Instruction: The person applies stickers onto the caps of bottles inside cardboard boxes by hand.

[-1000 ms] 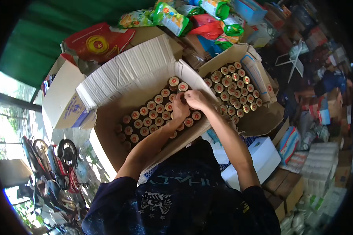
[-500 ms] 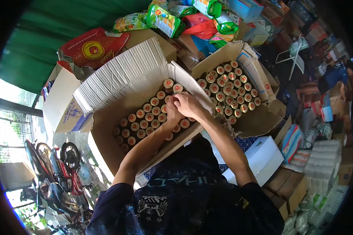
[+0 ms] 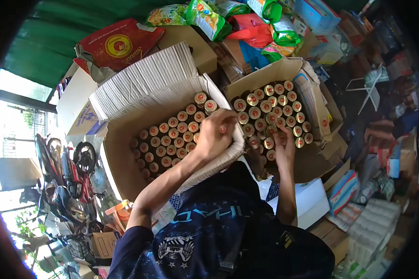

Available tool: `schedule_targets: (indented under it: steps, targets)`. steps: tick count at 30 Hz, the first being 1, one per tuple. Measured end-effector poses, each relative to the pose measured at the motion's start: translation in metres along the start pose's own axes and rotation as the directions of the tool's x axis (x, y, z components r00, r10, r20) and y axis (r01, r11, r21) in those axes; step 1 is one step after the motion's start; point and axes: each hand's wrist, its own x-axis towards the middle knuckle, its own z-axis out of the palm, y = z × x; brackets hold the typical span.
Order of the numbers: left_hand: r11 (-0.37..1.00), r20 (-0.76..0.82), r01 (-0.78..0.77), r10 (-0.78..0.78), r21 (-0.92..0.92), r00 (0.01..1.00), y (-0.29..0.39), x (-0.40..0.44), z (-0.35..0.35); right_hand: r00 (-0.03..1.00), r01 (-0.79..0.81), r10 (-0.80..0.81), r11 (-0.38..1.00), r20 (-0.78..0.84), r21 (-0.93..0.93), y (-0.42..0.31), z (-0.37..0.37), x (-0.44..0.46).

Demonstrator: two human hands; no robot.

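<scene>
Rows of small round jars [image 3: 172, 122] with gold lids and red centres stand in the large cardboard box [image 3: 121, 128]. My left hand [image 3: 214, 136] is over this box's right wall, its thumb and fingers apart; a red-centred lid shows in the gap between them. In the smaller cardboard box [image 3: 307, 160] on the right stand more gold-lidded jars [image 3: 277, 111], some higher than others. My right hand [image 3: 285, 143] reaches in among them, fingers bent against a jar lid. The jars' sides are mostly hidden.
Green snack bags [image 3: 207, 21] and a red carton [image 3: 121, 44] lie behind the boxes. A white box [image 3: 307, 202] sits near my right forearm, with wrapped white packs [image 3: 372, 228] farther right. Motorbikes [image 3: 74, 172] stand at left.
My hands, together at the large box's right corner before, have separated. The right hand has moved right into the smaller box; the left is now over the wall between the boxes.
</scene>
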Motion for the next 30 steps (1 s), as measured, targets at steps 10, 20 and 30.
schedule_targets:
  steps: [10, 20, 30]
  targets:
    - [0.476, 0.254, -0.686, 0.686, 0.551, 0.681, -0.058, 0.011, 0.166, 0.958, 0.212, -0.162, 0.956, 0.238, -0.201, 0.072, -0.007, 0.058]
    - [0.596, 0.353, 0.775, -0.693, -0.209, 0.628, -0.021, 0.015, 0.18, 0.979, 0.048, 0.008, 0.962, 0.205, -0.27, 0.075, -0.017, 0.051]
    - [0.853, 0.106, 0.46, -0.448, -0.247, 0.888, -0.052, -0.019, 0.216, 0.943, -0.099, 0.149, 0.979, 0.298, -0.177, 0.033, -0.042, 0.038]
